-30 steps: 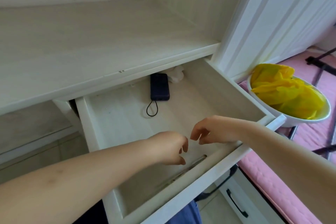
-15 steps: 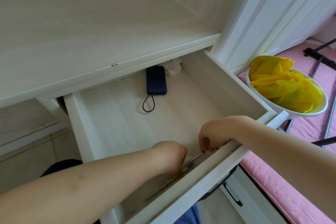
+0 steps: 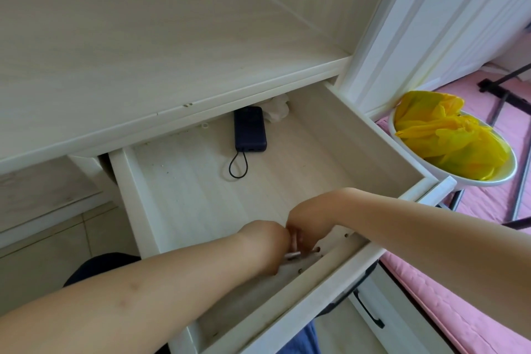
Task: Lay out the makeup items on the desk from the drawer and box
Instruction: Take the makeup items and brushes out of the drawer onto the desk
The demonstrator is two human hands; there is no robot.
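Together, left hand (image 3: pixel 265 241) and right hand (image 3: pixel 309 227), knuckles touching, low inside drawer (image 3: pixel 359 135).

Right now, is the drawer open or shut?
Open. The drawer is pulled out from under the desk top, so its floor shows, with a dark power bank lying at the back and both hands reaching in at the front.

Desk (image 3: pixel 149 46): pale wood-grain laminate, matt, smooth. Drawer (image 3: pixel 353 135): same pale grain inside, matt, w/ specks of grit on the floor; front edge painted white, slight sheen. Power bank (image 3: pixel 249 129): dark navy plastic, matt, w/ thin black cord loop. Bowl (image 3: pixel 448 174): white, glossy. Bag (image 3: pixel 448 138) in it: yellow plastic film, crinkled, shiny. Bedding (image 3: pixel 448 322): pink quilted cloth.
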